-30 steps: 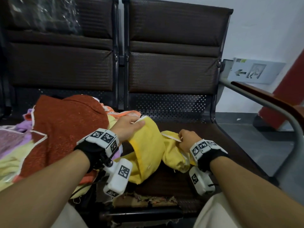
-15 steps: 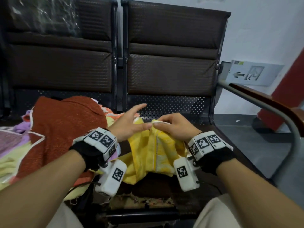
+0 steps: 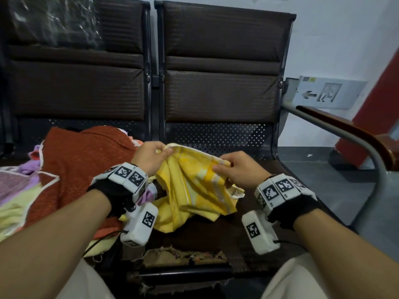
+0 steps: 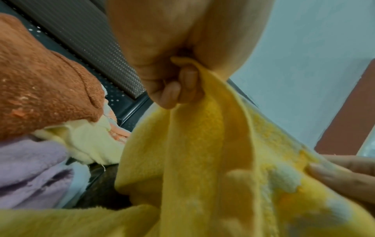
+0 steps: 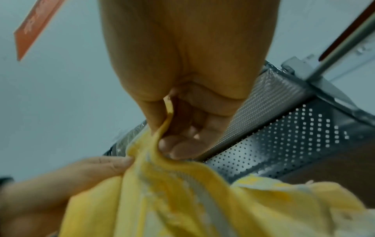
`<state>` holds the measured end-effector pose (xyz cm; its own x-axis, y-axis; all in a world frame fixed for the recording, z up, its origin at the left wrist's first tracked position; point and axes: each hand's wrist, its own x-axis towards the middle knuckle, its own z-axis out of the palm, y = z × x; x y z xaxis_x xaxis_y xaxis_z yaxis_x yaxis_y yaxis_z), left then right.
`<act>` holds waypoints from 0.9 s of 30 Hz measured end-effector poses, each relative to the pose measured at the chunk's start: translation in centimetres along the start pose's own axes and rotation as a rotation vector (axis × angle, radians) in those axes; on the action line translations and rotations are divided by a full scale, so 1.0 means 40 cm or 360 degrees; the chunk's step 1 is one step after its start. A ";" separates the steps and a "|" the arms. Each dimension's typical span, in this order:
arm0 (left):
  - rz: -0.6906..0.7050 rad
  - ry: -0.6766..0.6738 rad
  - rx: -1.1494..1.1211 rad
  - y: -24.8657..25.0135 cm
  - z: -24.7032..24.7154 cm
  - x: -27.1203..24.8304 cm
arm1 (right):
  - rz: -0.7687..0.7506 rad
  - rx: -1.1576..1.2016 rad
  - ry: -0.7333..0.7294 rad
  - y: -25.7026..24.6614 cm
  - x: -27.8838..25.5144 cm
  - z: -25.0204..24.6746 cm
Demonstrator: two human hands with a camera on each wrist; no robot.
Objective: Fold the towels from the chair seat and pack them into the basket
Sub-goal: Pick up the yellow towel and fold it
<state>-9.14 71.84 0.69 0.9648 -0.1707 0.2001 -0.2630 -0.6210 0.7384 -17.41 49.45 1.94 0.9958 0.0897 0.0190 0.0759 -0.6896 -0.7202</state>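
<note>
Step in hand (judged): spread the yellow towel (image 3: 194, 186) flat before the 1st fold. It hangs above the chair seat (image 3: 254, 234), top edge slack between both hands, lower part bunched and resting on the seat at approx. 6 o'clock of the hands.

Procedure, recommended:
- Walk each pinch outward along the hem to the true corners; the right grip looks short of its corner.
- Pull the hands apart towards 9 and 3 o'clock until the hem is taut, then lift so the bunched part drops free.
- Match corner to corner; misaligned hems will give a skewed fold.
- Keep clear of the towel pile (image 3: 71, 169) at 9 o'clock to avoid snagging a 2nd towel.

Hand pose:
- Left hand (image 3: 151, 157): back up, wrist slightly raised, thumb and forefinger nipping the hem; left wrist view shows the other fingers (image 4: 172, 94) curled in, cloth trapped.
- Right hand (image 3: 239, 169): back up, at 3 o'clock of the left, near but apart; thumb and curled fingers (image 5: 172, 147) pinching the hem.
- Both hands narrow, each holding the yellow towel.

Basket: not in view.
</note>
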 end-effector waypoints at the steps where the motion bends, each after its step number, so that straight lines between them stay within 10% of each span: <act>1: -0.0008 -0.0032 -0.0052 -0.001 0.000 0.000 | -0.0009 0.0147 0.0036 -0.006 -0.003 0.002; 11: -0.0254 -0.0193 -0.1218 0.042 -0.054 -0.027 | -0.0156 0.1441 -0.0014 -0.076 0.023 0.008; 20: -0.0453 -0.0403 -0.1549 0.015 -0.084 -0.045 | -0.0270 -0.0362 0.0370 -0.045 0.072 0.062; 27: -0.0412 -0.0276 -0.1413 -0.005 -0.090 -0.051 | -0.0930 0.0049 0.0849 -0.157 0.051 0.060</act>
<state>-11.05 75.07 2.45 0.9605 -0.2650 -0.0849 0.1261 0.1425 0.9817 -16.00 55.70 4.83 0.6858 0.0695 0.7245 0.6007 -0.6161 -0.5095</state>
